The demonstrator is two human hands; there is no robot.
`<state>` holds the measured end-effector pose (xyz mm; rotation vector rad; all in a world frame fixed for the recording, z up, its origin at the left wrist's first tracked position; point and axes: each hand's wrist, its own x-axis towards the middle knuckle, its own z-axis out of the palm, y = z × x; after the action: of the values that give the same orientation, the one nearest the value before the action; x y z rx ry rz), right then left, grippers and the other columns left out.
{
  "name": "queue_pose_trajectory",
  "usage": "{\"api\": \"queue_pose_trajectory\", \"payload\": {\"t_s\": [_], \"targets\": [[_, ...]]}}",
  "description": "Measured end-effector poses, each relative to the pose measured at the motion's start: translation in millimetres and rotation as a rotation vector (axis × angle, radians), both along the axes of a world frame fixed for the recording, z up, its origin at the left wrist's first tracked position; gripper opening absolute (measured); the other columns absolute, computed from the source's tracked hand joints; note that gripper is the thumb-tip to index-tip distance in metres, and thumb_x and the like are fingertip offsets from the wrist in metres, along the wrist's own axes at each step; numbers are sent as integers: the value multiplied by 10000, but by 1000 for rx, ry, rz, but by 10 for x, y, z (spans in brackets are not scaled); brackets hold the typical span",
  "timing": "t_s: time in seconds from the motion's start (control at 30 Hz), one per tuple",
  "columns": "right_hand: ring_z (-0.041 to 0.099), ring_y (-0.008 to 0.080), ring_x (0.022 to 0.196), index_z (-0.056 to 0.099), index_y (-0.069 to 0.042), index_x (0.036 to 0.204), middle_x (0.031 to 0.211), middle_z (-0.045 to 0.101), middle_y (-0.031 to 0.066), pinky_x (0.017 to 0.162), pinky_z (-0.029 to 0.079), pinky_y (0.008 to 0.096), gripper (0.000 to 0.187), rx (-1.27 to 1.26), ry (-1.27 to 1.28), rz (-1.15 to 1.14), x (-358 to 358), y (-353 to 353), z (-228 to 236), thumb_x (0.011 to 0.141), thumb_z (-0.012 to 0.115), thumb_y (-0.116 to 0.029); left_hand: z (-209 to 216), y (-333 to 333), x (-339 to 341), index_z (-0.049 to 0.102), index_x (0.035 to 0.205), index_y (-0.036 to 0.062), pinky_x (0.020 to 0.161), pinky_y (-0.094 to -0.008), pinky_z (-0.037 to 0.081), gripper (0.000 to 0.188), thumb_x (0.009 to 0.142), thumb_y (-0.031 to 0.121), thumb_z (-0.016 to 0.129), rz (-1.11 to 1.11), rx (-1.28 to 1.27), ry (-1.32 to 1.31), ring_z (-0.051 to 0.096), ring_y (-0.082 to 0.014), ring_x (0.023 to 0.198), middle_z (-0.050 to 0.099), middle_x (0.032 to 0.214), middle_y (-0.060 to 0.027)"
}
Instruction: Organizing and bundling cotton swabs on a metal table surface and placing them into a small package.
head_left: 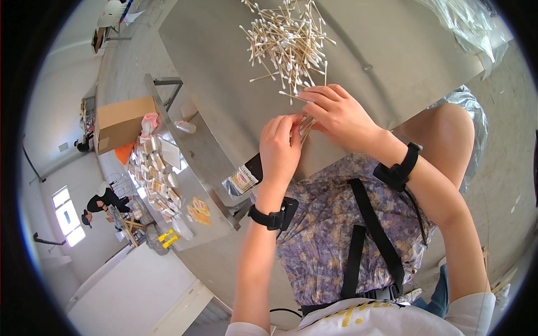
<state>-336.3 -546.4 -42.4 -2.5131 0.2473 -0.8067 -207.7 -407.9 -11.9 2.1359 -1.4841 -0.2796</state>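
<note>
A small bundle of cotton swabs (306, 126) with pale wooden sticks is gathered between my two hands, near the table's front edge. My left hand (279, 144) is closed round its left side, thumb and fingers together. From the right, my right hand (339, 115) grips the bundle's upper part with bent fingers. Just beyond my fingertips a loose pile of cotton swabs (288, 45) spreads over the grey table (218, 67), a few stray ones reaching close to my right hand. Beside my left wrist lies a clear packet of cotton swabs (242, 179) at the table's edge.
To the left, a second table (197, 238) holds many small packets (157, 178), yellow packs (199, 211) and a cardboard box (124, 124). Clear plastic sheeting (468, 25) hangs at the far right corner. Another person (103, 203) bends over work in the left background.
</note>
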Motion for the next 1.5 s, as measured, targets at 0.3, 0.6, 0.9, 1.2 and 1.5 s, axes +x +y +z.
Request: {"api": "queue_pose_trajectory", "payload": {"t_s": [0.3, 0.6, 0.9, 1.2, 1.5], "targets": [[602, 231, 1022, 660, -59, 996, 978, 647, 46, 957, 469, 362, 271, 89, 58, 213, -74, -4, -84, 727, 683, -79, 61, 230, -271, 636, 1094, 49, 966, -417, 484, 389, 762, 104, 829, 129, -53, -1, 604, -310, 1111, 655, 1194, -98], [599, 237, 1006, 649, -79, 1075, 1000, 649, 36, 888, 469, 369, 335, 196, 101, -151, -135, -257, 53, 772, 781, -133, -40, 207, -279, 672, 1084, 30, 928, -389, 513, 333, 777, 53, 798, 79, -103, 23, 625, -303, 1098, 678, 1197, -100], [587, 217, 966, 701, -73, 952, 976, 639, 24, 896, 459, 338, 169, 160, 95, 7, -49, -145, -85, 791, 672, -32, -81, 218, -290, 712, 957, 9, 837, -371, 534, 152, 809, -1, 746, 25, -121, -10, 666, -286, 965, 724, 1028, -94], [579, 198, 995, 700, -85, 973, 980, 635, 8, 894, 449, 320, 225, -3, 69, 27, -37, -259, -38, 760, 662, -24, -65, 323, -337, 717, 954, 21, 814, -369, 548, 163, 798, -2, 759, 4, -123, -11, 670, -278, 948, 728, 1022, -90], [572, 207, 897, 634, -80, 866, 840, 595, 20, 852, 454, 330, 117, -130, 123, -153, 55, -344, -67, 752, 656, -65, -96, 339, -375, 711, 965, 35, 818, -376, 547, 178, 795, -6, 747, -19, -147, -14, 664, -262, 952, 712, 1017, -57]]}}
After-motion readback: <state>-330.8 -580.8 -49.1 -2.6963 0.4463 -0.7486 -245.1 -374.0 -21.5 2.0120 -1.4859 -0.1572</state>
